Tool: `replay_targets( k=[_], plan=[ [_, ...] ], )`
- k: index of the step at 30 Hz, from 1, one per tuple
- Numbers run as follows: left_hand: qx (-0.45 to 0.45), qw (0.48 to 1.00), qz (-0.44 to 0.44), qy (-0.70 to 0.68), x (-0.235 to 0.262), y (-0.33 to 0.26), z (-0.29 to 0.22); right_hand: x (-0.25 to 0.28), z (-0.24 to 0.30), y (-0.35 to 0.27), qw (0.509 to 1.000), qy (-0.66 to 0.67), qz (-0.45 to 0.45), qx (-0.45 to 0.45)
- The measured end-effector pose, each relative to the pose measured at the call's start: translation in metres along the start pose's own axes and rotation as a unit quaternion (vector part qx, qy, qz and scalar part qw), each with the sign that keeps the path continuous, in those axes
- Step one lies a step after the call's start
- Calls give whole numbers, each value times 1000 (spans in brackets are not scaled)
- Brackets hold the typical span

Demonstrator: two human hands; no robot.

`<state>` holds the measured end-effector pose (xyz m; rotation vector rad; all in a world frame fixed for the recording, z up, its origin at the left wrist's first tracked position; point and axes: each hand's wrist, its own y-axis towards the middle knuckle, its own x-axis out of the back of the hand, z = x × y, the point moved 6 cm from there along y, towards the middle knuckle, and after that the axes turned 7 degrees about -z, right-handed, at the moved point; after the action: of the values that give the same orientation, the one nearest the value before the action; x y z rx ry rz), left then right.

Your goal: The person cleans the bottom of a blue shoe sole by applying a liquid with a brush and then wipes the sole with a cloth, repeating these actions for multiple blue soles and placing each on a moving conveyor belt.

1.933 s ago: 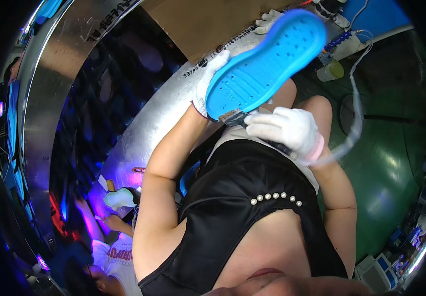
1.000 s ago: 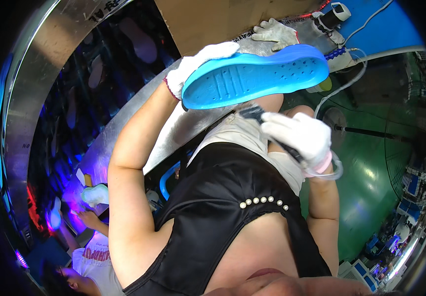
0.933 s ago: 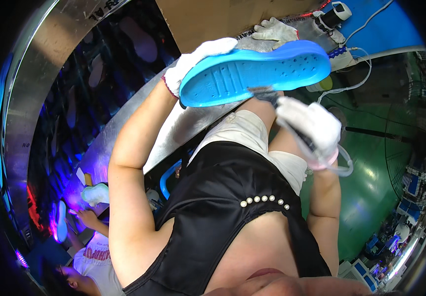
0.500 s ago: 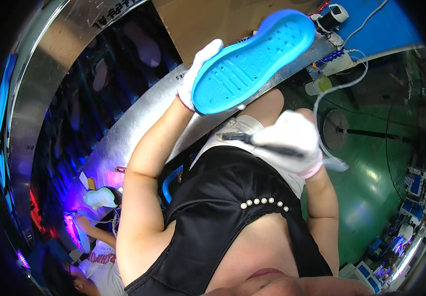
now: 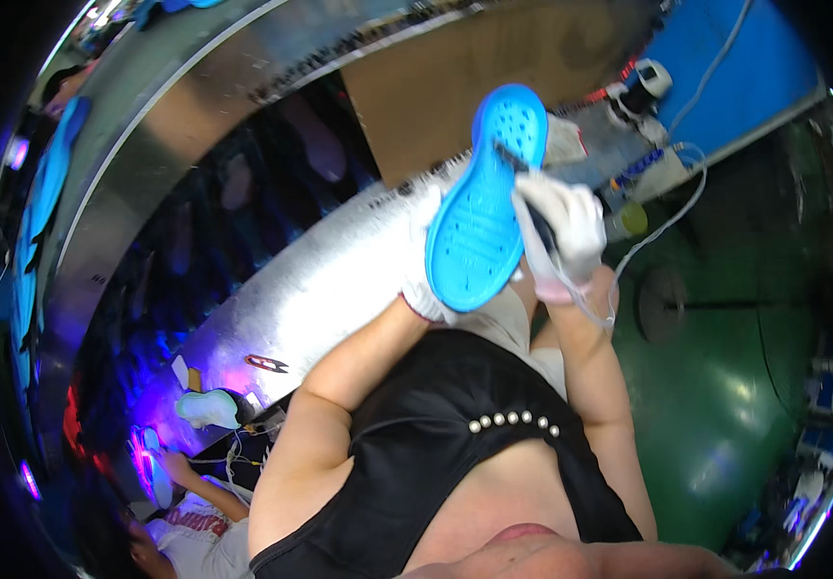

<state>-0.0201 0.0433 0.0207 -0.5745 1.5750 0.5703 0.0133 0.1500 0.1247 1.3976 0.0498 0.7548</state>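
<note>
A bright blue shoe sole (image 5: 479, 236) stands in front of me, its holed upper face turned to view. My left hand (image 5: 420, 285), in a white glove, is closed on the sole's left edge and heel end; part of that hand is hidden behind it. My right hand (image 5: 573, 227), also gloved in white, is wrapped round a slim black brush-like tool (image 5: 509, 157). The tool's dark tip lies at the narrower waist of the sole, just below the round holes. A thin white tube (image 5: 653, 246) runs down to the right hand.
Beyond lies a shiny metal bench (image 5: 330, 256) with red-handled snips (image 5: 267, 364). Behind it, a dark opening holds pale soles (image 5: 312, 145), beside a brown cardboard panel (image 5: 436, 87). A co-worker's hand (image 5: 181, 470) is at lower left. A fan (image 5: 663, 304) stands at right.
The sole has come nearer and turned more upright in my left hand. My right hand has risen from my lap, bringing the tool's tip to the sole. The view has shifted.
</note>
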Motion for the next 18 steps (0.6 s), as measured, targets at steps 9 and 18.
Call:
replay_targets(
  k=[9,18],
  plan=[
    [-153,943,113,274,-180,-74,-125,60,2,-17,847,463,-67,-251],
    [-566,519,-333,547,-279,-166,-363,20,-18,-45,805,414,-8,-425]
  ],
)
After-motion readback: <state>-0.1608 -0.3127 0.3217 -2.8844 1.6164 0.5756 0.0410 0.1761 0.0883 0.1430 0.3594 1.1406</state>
